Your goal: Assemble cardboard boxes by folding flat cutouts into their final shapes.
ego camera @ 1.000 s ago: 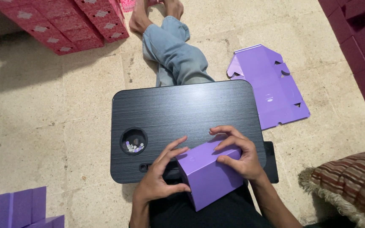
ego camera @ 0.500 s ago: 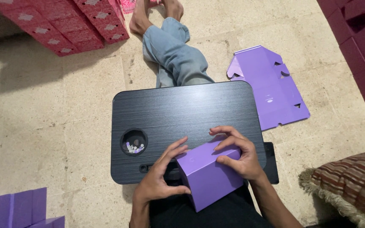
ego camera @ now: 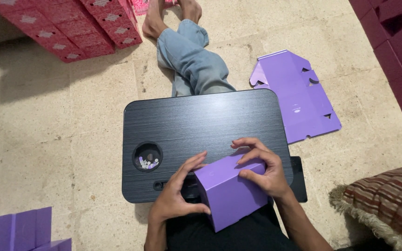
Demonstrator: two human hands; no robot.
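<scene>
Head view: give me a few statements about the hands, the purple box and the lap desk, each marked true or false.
1. Both hands grip the purple box. True: left hand and right hand are on it.
2. The flat purple cardboard lies on the lap desk. False: it lies on the floor beside the desk.
3. The desk's round recess holds small bits. True.
4. The red boxes sit on the striped cushion. False: they stand on the floor, far from it.
</scene>
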